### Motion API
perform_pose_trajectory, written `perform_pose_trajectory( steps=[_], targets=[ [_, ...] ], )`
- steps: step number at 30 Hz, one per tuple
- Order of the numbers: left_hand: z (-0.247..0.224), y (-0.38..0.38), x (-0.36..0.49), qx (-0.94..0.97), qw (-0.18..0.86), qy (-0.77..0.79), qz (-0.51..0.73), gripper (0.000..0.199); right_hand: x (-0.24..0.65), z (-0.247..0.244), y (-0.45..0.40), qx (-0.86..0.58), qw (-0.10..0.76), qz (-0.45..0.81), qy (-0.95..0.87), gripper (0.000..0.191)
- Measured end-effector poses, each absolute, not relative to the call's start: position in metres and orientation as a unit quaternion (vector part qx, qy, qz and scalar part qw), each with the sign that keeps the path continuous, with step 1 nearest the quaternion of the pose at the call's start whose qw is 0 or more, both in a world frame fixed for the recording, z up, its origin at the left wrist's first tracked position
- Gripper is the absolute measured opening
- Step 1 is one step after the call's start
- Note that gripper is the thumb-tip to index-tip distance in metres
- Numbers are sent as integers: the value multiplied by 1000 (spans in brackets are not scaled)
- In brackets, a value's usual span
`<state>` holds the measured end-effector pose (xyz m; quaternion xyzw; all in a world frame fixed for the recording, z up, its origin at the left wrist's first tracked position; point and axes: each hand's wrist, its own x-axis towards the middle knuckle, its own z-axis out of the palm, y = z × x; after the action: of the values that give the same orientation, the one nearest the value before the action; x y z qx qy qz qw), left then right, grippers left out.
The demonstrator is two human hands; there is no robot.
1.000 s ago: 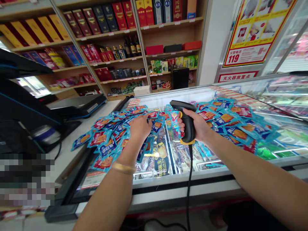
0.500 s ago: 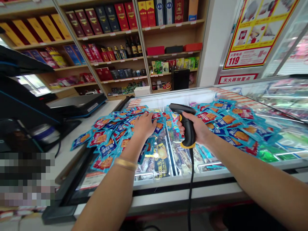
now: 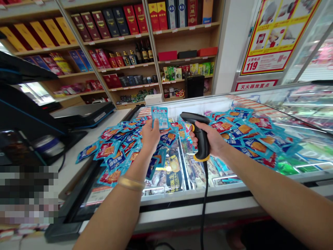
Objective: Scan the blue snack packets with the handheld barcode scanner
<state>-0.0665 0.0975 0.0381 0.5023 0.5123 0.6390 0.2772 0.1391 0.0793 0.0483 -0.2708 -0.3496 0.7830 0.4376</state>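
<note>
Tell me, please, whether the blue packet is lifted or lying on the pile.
Lifted: the left hand pinches the blue packet upright, above the pile of packets.

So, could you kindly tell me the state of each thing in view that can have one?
left hand: closed on the packet's lower edge
blue snack packet: held upright above the heap
right hand: wrapped around the scanner's grip
barcode scanner: held, not resting on anything
scanner cable: hanging down
loose snack packets: scattered in overlapping heaps
chest freezer: lit inside
</note>
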Motion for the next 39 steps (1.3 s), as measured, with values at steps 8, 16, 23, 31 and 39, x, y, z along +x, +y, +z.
perform_pose_trajectory(
  steps=[8,16,23,31,39],
  targets=[
    [41,91,-56,487,321,485,652,37,138,43,78,-271,397,778,-404,24],
    [32,96,-62,532,223,527,624,33,137,43,77,-288,375,770,-428,22],
    [30,97,-64,548,199,537,609,32,137,41,78,-295,364,763,-446,22],
    [28,98,-66,551,179,549,602,29,136,41,77,-298,367,762,-442,22],
    [33,92,-63,596,80,578,552,32,137,45,77,-293,389,762,-427,22]
  ],
)
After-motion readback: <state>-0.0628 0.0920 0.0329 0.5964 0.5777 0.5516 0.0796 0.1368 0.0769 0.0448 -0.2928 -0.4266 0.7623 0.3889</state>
